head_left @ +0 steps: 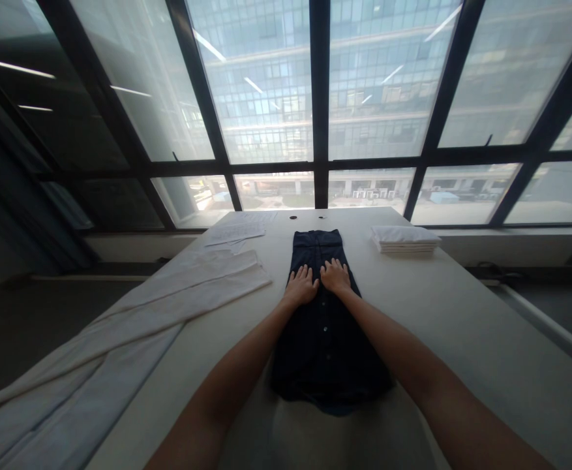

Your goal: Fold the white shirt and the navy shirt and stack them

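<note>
A dark navy garment (322, 352) with a row of buttons down its middle lies lengthwise on the white table (237, 326). Its sides look folded in at the far part, and the near end is wider and reaches toward the table's front. My left hand (302, 285) lies flat on the garment's left side, fingers spread. On the right side rests my right hand (335, 275), palm down with its fingers apart. Both hands press on the cloth and neither grips it. A small gap with the button strip separates them.
White garments (168, 294) lie spread along the left side of the table. Behind them are papers (237, 230). A folded white stack (406, 239) sits at the back right. Two round holes are near the far edge, before large windows.
</note>
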`<state>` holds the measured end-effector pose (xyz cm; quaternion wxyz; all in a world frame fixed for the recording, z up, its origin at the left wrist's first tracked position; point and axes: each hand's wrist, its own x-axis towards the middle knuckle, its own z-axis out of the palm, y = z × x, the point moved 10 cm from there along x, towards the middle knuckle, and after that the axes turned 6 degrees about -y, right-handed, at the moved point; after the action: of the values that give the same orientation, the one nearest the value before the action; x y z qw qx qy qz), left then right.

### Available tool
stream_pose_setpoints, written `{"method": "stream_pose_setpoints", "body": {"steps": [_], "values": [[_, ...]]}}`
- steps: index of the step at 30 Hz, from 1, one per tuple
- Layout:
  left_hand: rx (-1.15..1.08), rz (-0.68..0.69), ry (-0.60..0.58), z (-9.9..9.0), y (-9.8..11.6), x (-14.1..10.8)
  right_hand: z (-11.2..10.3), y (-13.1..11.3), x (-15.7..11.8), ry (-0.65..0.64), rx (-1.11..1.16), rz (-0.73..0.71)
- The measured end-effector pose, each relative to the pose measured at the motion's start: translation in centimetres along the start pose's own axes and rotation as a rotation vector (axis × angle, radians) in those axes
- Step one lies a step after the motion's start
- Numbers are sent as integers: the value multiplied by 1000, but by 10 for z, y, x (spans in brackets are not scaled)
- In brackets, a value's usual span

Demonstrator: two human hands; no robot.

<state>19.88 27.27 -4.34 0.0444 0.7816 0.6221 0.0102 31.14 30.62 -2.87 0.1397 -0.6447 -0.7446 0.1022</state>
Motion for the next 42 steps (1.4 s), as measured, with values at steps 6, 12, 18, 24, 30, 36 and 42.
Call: {"method": "stream_pose_setpoints", "body": {"steps": [6, 12, 18, 24, 30, 36, 42], "values": [[-8, 9, 21, -2, 0, -3, -1, -3, -3, 13, 4, -23], [-34, 38, 23, -4, 1, -7, -1, -3, -3, 24, -1, -27], [-51, 54, 51, -8, 1, -11, -4, -7, -10, 6, 14, -55], [-69, 56, 50, -9, 1, -8, 7, -14, -64, -77, -15, -145], [-54, 60, 48, -12, 10, -18, 7, -12, -110, -64, -80, -144], [-11, 107, 63, -2, 32, -59, 3, -12, -104, -78, -74, -130], [-14, 25, 174, -26, 27, -80, -16, -16, -97, 10, -91, -138]]}}
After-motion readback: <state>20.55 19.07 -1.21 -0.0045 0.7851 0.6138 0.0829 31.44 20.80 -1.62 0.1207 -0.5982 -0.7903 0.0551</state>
